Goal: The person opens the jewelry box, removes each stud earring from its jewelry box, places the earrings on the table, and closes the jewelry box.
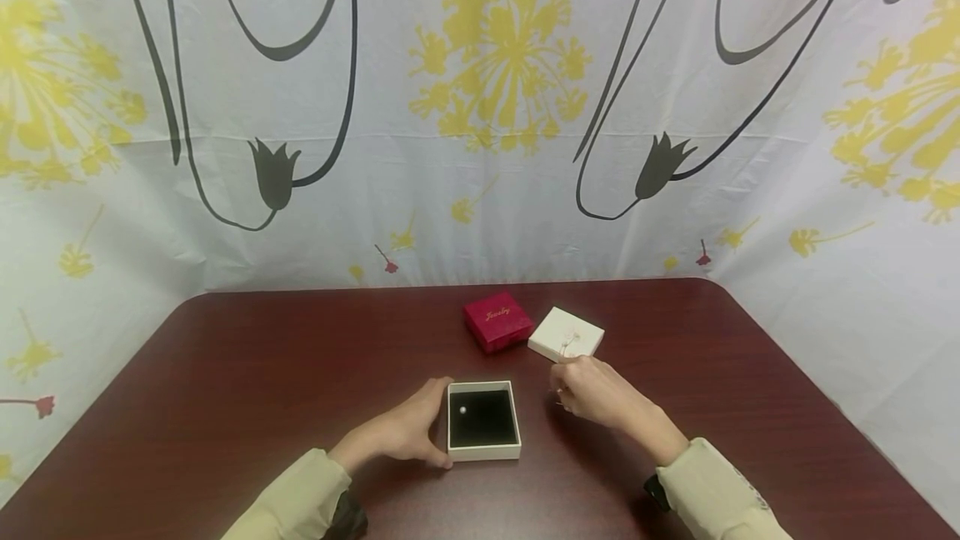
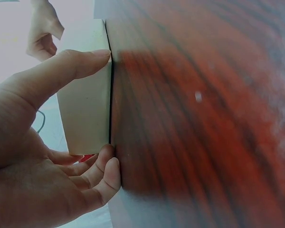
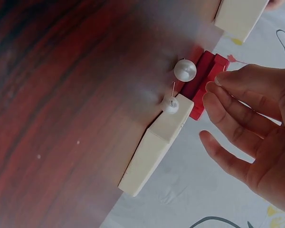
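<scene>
A small white open box [image 1: 482, 454] with a black lining sits on the table, and one white pearl [image 1: 462, 410] shows against the lining. My left hand [image 1: 412, 422] grips the box from its left side, thumb at the near corner and fingertips at the far one. In the left wrist view the thumb lies across the white side wall [image 2: 88, 104]. To the right of the box, my right hand [image 1: 592, 390] pinches with thumb and forefinger. Below those fingertips is a pearl earring [image 3: 185, 71] with a second, smaller pearl [image 3: 170, 105]; the fine link up to the fingers hardly shows.
A white lid [image 1: 558, 333] with a small printed design lies just beyond the right hand. Beside it is a red jewelry box [image 1: 498, 322] with gold lettering. The dark wooden table [image 1: 300, 357] ends at a flower-patterned curtain [image 1: 465, 190].
</scene>
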Available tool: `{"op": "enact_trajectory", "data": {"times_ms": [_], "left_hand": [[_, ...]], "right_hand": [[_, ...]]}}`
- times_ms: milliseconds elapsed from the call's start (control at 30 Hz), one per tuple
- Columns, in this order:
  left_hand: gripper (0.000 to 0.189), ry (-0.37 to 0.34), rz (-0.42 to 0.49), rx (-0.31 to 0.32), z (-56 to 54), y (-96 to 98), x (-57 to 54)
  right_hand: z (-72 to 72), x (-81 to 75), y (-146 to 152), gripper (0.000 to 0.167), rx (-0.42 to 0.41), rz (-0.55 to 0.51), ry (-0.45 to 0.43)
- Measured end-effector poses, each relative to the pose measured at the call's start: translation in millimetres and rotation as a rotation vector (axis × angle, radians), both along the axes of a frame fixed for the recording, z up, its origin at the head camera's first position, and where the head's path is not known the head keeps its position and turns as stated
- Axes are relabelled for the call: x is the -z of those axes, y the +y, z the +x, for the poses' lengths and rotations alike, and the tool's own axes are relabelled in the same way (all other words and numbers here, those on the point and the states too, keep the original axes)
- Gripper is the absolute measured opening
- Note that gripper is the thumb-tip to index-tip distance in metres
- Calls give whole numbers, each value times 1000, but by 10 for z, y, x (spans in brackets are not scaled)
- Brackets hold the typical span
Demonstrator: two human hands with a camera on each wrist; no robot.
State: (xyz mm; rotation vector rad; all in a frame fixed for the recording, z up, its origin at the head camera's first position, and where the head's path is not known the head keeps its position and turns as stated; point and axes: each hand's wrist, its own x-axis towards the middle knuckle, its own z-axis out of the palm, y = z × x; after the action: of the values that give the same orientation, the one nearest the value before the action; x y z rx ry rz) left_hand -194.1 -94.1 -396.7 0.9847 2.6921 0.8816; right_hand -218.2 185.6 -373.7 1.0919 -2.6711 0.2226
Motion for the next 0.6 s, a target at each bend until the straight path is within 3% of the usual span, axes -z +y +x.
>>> {"op": "enact_trajectory", "data": {"times_ms": [600], "left_hand": [[92, 5, -2, 0, -2, 1, 5]], "right_hand": [[1, 21, -15, 14, -10, 45, -24]]}}
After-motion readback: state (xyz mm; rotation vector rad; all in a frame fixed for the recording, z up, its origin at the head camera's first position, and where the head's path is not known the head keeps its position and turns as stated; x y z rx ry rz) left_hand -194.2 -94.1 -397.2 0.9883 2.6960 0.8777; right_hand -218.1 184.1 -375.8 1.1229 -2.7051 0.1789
